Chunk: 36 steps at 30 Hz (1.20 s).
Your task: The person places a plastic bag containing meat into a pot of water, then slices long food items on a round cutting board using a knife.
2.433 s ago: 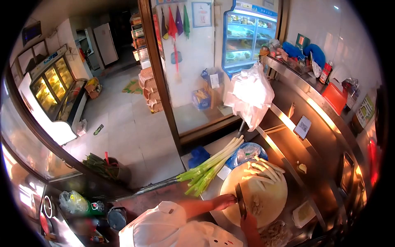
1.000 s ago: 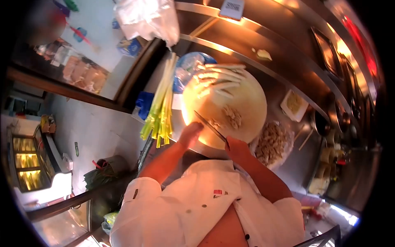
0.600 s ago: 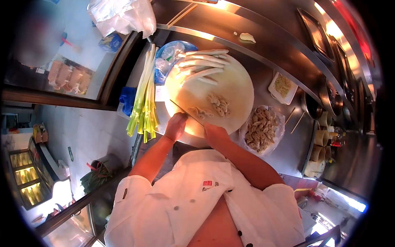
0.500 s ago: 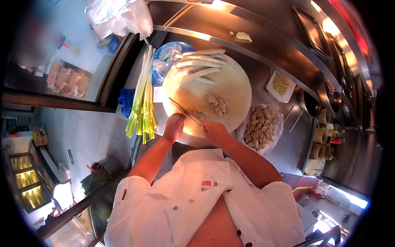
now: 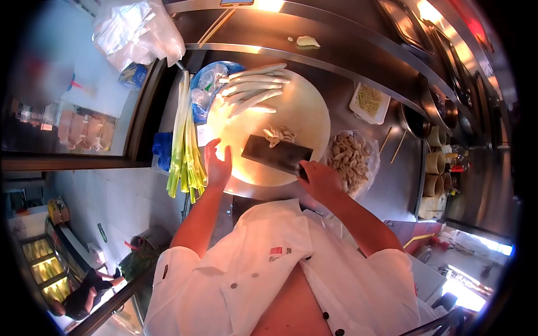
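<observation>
My right hand (image 5: 322,180) is closed around the handle of a cleaver (image 5: 276,154), whose broad blade lies nearly flat over the round cutting board (image 5: 305,115). Sliced pieces (image 5: 278,135) sit at the blade's upper edge, some of them on it. My left hand (image 5: 218,163) is at the board's left edge, fingers apart and holding nothing. Long white stalks (image 5: 255,87) lie across the top of the board. Right of the board is a plastic bag of cut pieces (image 5: 352,161).
Green onions (image 5: 186,140) lie left of the board, near a blue bowl (image 5: 200,92) with plastic bags. A white tray (image 5: 370,102) stands at the upper right, with chopsticks (image 5: 398,147) below it. A metal shelf (image 5: 347,67) runs behind. A person (image 5: 84,295) is at the lower left.
The cleaver has turned from edge-down to nearly flat, and lies across the board beside the pieces. My left hand has moved away from the blade and opened. The view has shifted.
</observation>
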### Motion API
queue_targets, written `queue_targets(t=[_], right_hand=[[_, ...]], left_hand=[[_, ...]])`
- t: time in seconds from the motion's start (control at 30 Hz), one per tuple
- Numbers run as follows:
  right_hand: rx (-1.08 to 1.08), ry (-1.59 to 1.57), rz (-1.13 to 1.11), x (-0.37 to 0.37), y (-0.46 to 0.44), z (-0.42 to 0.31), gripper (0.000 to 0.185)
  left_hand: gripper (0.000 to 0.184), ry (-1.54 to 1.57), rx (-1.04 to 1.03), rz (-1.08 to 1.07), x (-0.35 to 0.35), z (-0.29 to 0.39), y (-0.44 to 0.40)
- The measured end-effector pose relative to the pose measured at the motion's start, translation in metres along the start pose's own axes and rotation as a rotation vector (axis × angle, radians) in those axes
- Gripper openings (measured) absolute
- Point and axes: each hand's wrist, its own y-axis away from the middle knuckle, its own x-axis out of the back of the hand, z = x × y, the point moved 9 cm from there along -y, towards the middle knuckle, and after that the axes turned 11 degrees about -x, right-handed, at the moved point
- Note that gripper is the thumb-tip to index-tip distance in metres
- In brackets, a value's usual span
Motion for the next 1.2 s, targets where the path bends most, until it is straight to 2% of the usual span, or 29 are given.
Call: queue_targets(t=[0.07, 0.13, 0.17, 0.3, 0.43, 0.47, 0.53, 0.6, 0.63, 0.7, 0.73, 0.8, 0.9, 1.1, 1.2], right_hand=[[-0.002, 0.000, -0.026, -0.013, 0.006, 0.002, 0.047], [0.006, 0.003, -0.049, -0.023, 0.010, 0.000, 0.048], [0.016, 0.015, -0.055, -0.026, 0.014, -0.002, 0.048], [-0.032, 0.037, -0.103, -0.031, 0.032, 0.010, 0.049], [-0.143, -0.033, -0.144, -0.015, 0.065, 0.038, 0.051], [-0.205, -0.134, -0.128, -0.010, 0.074, 0.048, 0.049], [-0.271, -0.234, -0.112, -0.010, 0.089, 0.063, 0.046], [-0.333, -0.498, -0.007, -0.016, 0.099, 0.083, 0.036], [-0.342, -0.496, -0.006, -0.030, 0.100, 0.092, 0.036], [-0.621, -0.826, -0.102, -0.071, 0.107, 0.124, 0.024], [-0.630, -0.826, -0.097, -0.071, 0.105, 0.124, 0.024], [-0.812, -1.264, -0.203, -0.091, 0.103, 0.124, 0.027], [-0.856, -1.450, -0.118, -0.112, 0.096, 0.133, 0.030], [-0.914, -1.450, -0.134, -0.155, 0.080, 0.139, 0.031], [-0.893, -1.332, -0.135, -0.164, 0.059, 0.123, 0.034]], left_hand=[[0.064, -0.060, -0.121, -0.252, -0.029, 0.051, -0.011], [0.089, -0.075, -0.321, -0.371, -0.064, 0.081, -0.008], [0.097, -0.090, -0.257, -0.478, -0.081, 0.083, -0.003], [0.105, -0.264, -0.234, -0.516, -0.104, 0.049, -0.003], [0.094, -0.211, -0.220, -0.472, -0.092, 0.008, -0.007], [0.094, -0.210, -0.222, -0.476, -0.095, 0.005, -0.002], [0.090, -0.190, -0.398, -0.460, -0.097, 0.025, 0.005], [0.085, -0.171, -0.405, -0.465, -0.113, 0.042, 0.012], [0.085, -0.135, -0.450, -0.424, -0.119, 0.055, 0.011], [0.081, -0.044, -0.484, -0.325, -0.133, 0.074, 0.004], [0.081, -0.036, -0.487, -0.331, -0.145, 0.081, 0.000], [0.080, -0.014, -0.371, -0.380, -0.166, 0.081, -0.008], [0.074, -0.172, -0.466, -0.501, -0.188, 0.093, 0.001], [0.085, -0.123, -0.595, -0.711, -0.177, 0.110, 0.015], [0.089, -0.093, -0.606, -0.679, -0.167, 0.123, 0.015]])
